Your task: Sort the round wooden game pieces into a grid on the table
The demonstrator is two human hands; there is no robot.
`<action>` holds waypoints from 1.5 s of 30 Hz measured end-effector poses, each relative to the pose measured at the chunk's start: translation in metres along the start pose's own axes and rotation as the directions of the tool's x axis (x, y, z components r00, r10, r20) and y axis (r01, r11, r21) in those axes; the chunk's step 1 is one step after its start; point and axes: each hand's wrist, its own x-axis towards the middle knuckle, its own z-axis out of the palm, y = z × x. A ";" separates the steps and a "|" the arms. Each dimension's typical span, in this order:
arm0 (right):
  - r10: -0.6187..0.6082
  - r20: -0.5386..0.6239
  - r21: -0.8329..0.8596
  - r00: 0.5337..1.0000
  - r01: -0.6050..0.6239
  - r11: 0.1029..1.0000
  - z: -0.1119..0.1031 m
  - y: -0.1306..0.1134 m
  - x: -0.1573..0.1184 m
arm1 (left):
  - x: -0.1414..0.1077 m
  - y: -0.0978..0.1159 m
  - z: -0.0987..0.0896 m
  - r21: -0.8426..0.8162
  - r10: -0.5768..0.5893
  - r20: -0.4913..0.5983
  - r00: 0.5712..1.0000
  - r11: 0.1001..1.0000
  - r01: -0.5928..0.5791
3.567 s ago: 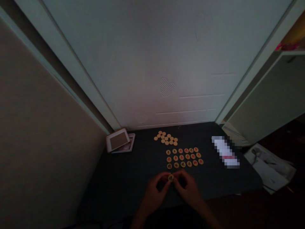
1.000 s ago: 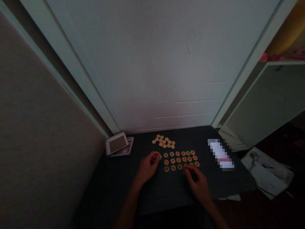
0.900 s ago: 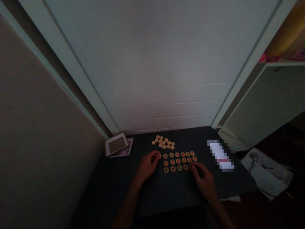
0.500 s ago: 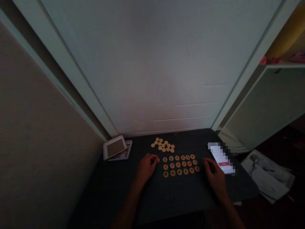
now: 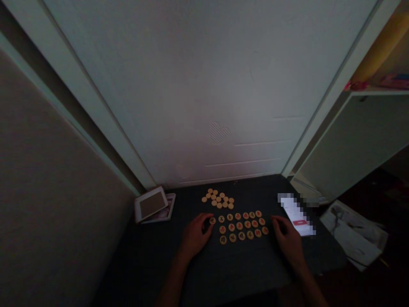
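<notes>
My left hand (image 5: 195, 233) is closed, thumb and fingertips on a round wooden xiangqi piece (image 5: 212, 220) with a dark character facing up. That piece is at the left end of the top row of face-up xiangqi pieces (image 5: 240, 226), which lie in three rows with red and dark characters. Right of the rows, my right hand (image 5: 288, 239) rests on the table with its fingers curled together and no piece visible in them. Behind the rows lies a loose cluster of blank-side-up xiangqi pieces (image 5: 218, 199).
The dark table (image 5: 236, 268) meets a white panel (image 5: 204, 94) at its back. Two stacked framed items (image 5: 169, 207) lie at the back left. A lit phone (image 5: 295, 215) lies right of my right hand. Beyond the right edge is a white box (image 5: 356, 236) on the floor.
The piece at my left fingertips now shows its dark character; before, it was mostly covered by them. My right hand stays beside the rows. The view has tilted slightly.
</notes>
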 end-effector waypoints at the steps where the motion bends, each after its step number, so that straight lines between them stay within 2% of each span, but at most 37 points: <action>1: -0.003 0.001 -0.014 1.000 0.003 1.000 0.001 0.001 0.000 | 0.000 -0.001 0.000 -0.001 0.003 -0.005 1.000 1.000 -0.003; 12: 0.021 -0.026 -0.092 0.999 -0.023 0.996 0.004 0.010 0.002 | -0.001 -0.003 0.004 0.018 0.028 -0.038 0.999 0.999 -0.028; 19: 0.028 -0.053 -0.143 0.998 -0.036 0.989 0.004 0.003 0.000 | -0.002 -0.006 0.003 0.026 0.018 -0.026 1.000 1.000 -0.017; 26: 0.086 -0.099 -0.138 0.991 -0.099 0.986 0.005 0.000 0.000 | -0.002 -0.008 0.001 0.018 -0.004 -0.012 1.000 1.000 0.004; 35: 0.142 -0.076 -0.137 0.987 -0.151 0.979 0.004 -0.005 0.000 | 0.000 -0.013 0.004 0.006 -0.035 -0.019 0.999 0.999 0.035; 40: 0.158 -0.066 -0.137 0.985 -0.166 0.976 0.003 -0.005 0.000 | -0.001 -0.015 0.005 -0.062 -0.044 -0.060 0.997 0.997 0.040; 45: 0.146 -0.040 -0.133 0.988 -0.150 0.980 0.001 -0.001 0.000 | 0.008 -0.021 0.006 -0.144 -0.082 -0.174 0.981 0.988 0.057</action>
